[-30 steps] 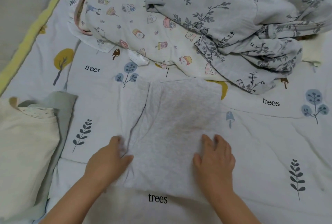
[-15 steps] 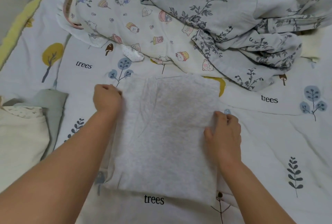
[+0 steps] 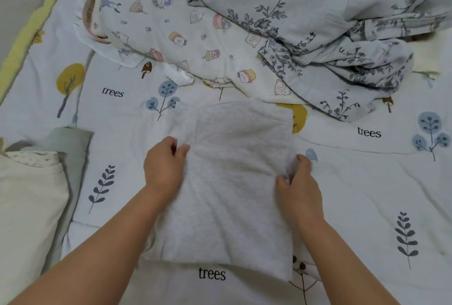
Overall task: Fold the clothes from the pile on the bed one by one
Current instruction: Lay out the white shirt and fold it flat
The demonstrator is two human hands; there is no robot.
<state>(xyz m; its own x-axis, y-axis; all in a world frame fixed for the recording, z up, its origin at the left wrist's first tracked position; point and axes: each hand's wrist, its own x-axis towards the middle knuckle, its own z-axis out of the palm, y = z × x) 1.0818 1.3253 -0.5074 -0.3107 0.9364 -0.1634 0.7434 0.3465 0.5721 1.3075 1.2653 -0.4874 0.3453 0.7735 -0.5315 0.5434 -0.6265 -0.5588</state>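
Observation:
A light grey knitted garment [image 3: 232, 182] lies folded into a rectangle in the middle of the bed. My left hand [image 3: 163, 165] pinches its left edge with thumb and curled fingers. My right hand [image 3: 299, 180] grips the right edge, a bit of fabric showing between thumb and fingers. Behind it lies the pile: a cartoon-print cloth [image 3: 176, 28] and a grey floral garment [image 3: 318, 31]. A small white sock [image 3: 178, 75] peeks out at the pile's front.
Folded clothes sit stacked at the left: a cream piece [image 3: 27, 212] over a grey-green one [image 3: 71, 148]. The bed sheet [image 3: 367, 194] has tree and leaf prints. A yellow border [image 3: 27, 36] marks the bed's left edge. A pale yellow cloth [image 3: 428, 60] lies far right.
The garment's near part was folded up over the far part. My hands then slid from its upper corners down to mid-height on its side edges.

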